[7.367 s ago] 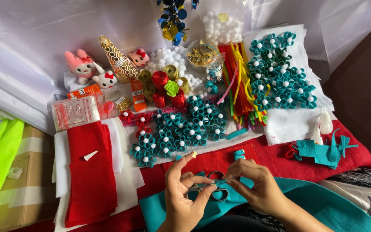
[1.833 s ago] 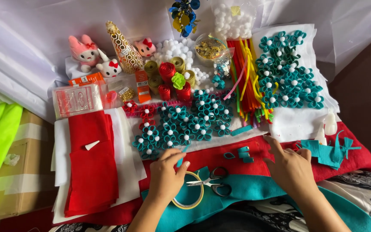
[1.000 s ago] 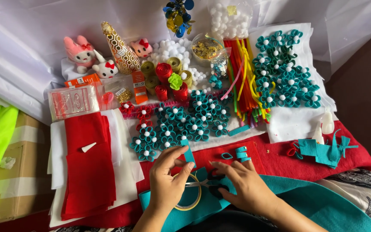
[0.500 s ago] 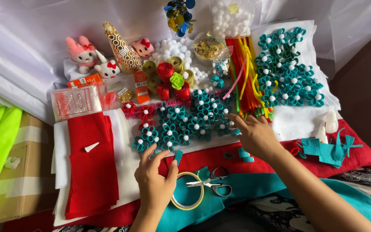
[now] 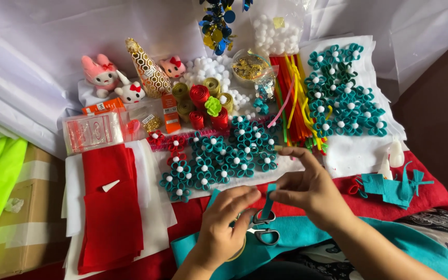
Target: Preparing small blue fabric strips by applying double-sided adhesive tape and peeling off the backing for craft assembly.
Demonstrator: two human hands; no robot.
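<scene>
Right hand (image 5: 312,192) pinches a narrow teal felt strip (image 5: 268,202) betw. thumb and fingers, index finger stretched out toward the flowers; strip stands roughly upright, just left of the palm. Left hand (image 5: 224,228) sits beside it, fingers curled loosely over the scissors (image 5: 263,228), touching the handles; can't tell if it truly grips them. Strip's lower end drops to the scissors, betw. the two hands. Under both hands lies a teal felt sheet (image 5: 307,233) on red felt (image 5: 431,192). Just beyond the fingers: cluster of teal rolled-felt flowers w/ white pompom centres (image 5: 224,155); a second batch (image 5: 340,93) further back right. Teal scraps (image 5: 390,186) lie right of the hand. Folded red felt pile (image 5: 110,207) sits well left, plush toys (image 5: 99,75) at the back left.
</scene>
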